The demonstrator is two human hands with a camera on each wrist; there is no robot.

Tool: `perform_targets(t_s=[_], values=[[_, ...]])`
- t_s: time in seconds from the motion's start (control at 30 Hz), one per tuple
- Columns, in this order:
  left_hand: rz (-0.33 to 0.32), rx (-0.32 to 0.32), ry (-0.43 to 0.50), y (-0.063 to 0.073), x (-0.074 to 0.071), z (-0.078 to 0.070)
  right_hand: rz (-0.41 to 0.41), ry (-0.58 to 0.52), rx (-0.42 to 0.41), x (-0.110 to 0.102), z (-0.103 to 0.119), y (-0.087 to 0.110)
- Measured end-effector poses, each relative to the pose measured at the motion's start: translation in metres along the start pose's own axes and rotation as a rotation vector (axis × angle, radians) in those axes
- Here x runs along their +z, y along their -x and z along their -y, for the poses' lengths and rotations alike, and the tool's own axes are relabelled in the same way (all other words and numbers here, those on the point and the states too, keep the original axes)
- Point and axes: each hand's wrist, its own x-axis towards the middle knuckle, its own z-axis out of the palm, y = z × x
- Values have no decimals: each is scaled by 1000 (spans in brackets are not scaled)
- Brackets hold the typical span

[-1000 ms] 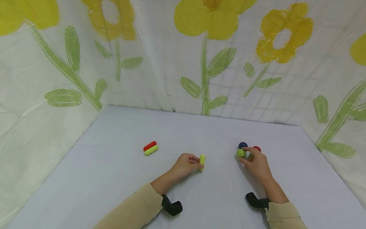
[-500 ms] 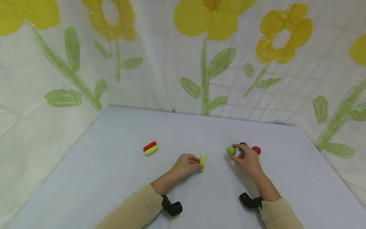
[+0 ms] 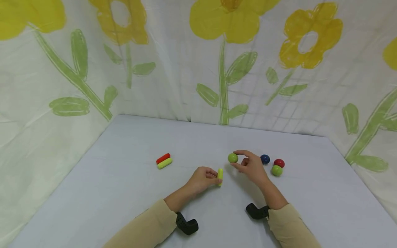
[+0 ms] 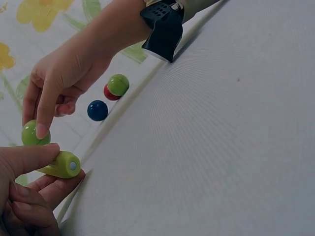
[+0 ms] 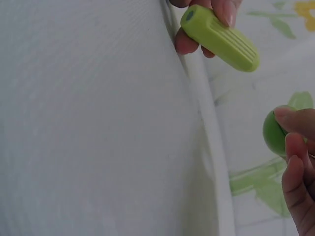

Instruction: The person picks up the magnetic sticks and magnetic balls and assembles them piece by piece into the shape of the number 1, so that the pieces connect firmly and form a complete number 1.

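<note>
1. The left hand (image 3: 198, 181) pinches a lime cylinder (image 3: 220, 176) between thumb and fingers, near the middle of the worktop (image 3: 93, 199);
2. the right hand (image 3: 253, 167) grips a green ball (image 3: 233, 158) between thumb and fingertip, near the lime cylinder and farther from the person;
3. right of the hands sit a blue ball (image 3: 265, 159), a red ball (image 3: 279, 163) and a second green ball (image 3: 277, 170);
4. to the left, a red cylinder (image 3: 163, 158) lies alongside a second lime cylinder (image 3: 165, 163).

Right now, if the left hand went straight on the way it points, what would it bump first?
The left hand, with its yellow stick, would probably meet the right hand first. Heights are unclear, so it might pass underneath.
</note>
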Motion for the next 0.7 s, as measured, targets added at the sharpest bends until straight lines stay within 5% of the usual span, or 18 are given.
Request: perform_targets(t_s=[0.7], values=[[18,24,16,4,-1,-3,58,-120,4,17,13,-4]])
